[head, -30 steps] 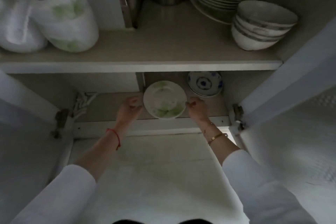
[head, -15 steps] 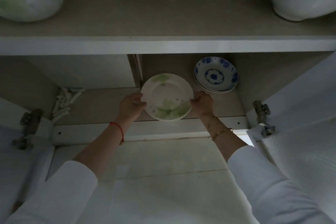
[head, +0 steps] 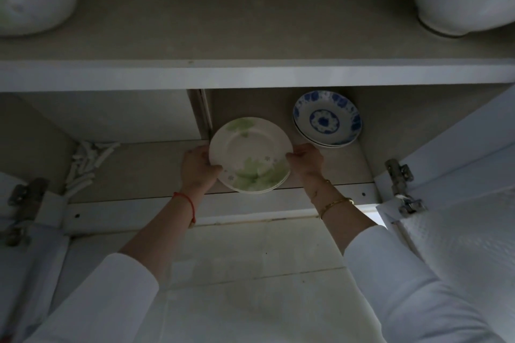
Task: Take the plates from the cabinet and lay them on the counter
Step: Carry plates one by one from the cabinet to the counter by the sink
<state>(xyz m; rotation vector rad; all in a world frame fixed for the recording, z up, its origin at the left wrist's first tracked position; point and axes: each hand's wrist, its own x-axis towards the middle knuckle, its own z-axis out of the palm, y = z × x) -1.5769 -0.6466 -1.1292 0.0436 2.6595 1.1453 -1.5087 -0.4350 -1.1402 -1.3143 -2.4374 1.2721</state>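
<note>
**Green-leaf plates are on their way out of the cabinet**

Green-and-white plates [head: 249,154], a small stack of maybe two or three going by the edges at the bottom, are now tipped up with the face toward the camera and the near rim hanging out past the front lip of the lower shelf [head: 139,175]. A second ago they sat further back and flatter; half a second ago they'd started coming forward. So the grab is done and the pull-out has begun, which I'd call the first real step of the job. Nothing is on the counter yet, and I can't even see the counter from here.

Grip: left hand [head: 196,170] is clamped on the left rim, thumb on the plate's face, fingers curled round behind. Right hand [head: 305,160] pinches the right rim the same way, fingertips [head: 291,155] right on the edge. Both hands are closed on the stack, one each side, plates squarely between them.

The blue-patterned plates [head: 327,120] are untouched, just behind and to the right of the right hand, so that's probably the next trip. It's dim in there, so take the plate count loosely.
</note>
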